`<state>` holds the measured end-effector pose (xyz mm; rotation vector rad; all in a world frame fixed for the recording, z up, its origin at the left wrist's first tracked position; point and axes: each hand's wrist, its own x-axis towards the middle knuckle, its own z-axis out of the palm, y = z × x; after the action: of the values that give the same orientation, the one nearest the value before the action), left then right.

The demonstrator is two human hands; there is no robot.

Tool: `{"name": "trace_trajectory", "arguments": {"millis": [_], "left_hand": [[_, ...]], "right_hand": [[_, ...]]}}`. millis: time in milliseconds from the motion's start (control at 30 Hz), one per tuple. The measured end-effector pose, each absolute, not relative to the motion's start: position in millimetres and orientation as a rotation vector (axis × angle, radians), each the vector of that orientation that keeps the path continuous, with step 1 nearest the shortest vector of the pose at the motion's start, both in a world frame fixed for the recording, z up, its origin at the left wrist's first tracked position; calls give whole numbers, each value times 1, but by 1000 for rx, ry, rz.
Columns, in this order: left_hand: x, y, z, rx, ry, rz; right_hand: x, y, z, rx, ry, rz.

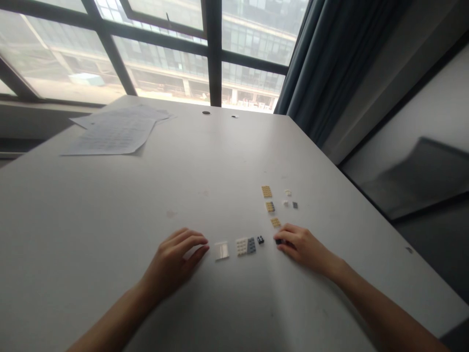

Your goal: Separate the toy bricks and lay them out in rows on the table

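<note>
My right hand [302,247] has its thumb and fingertips closed round a small black toy brick [278,241] at the table surface. My left hand [181,254] rests on the table with fingers curved and thumb apart, nothing between them. Just right of its fingertips lies a shiny, see-through flat piece [222,251]. A white studded plate [242,247] and a dark grey one [251,245] sit side by side between my hands. Beside them is another black brick [260,240]. Beyond my right hand lie a tan plate [276,223], a tan-and-grey one [270,207] and a larger tan plate [266,191].
Small white pieces [287,192] and a small grey piece [295,205] lie to the right of the tan plates. Printed papers [113,129] spread over the far left of the white table [205,166]. A window and a dark curtain [330,58] stand behind.
</note>
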<state>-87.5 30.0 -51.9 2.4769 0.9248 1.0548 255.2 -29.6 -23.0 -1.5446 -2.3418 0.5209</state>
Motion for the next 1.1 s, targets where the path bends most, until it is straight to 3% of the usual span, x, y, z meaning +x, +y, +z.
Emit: {"name": "trace_trajectory", "arguments": {"millis": [333,700,867,1100], "left_hand": [[-90,31,-54,2496,908,1017],[-89,31,-55,2497,912,998],[-87,31,-55,2547,906,985],[-87,31,-56,2694,850,831]], "right_hand": [[319,-10,-28,-1818,-2074,397],[335,9,-30,-1814,-2102,346],[307,-2,-26,-1708,-2112,213],[232,-14,-32,-1310,-2387,323]]}}
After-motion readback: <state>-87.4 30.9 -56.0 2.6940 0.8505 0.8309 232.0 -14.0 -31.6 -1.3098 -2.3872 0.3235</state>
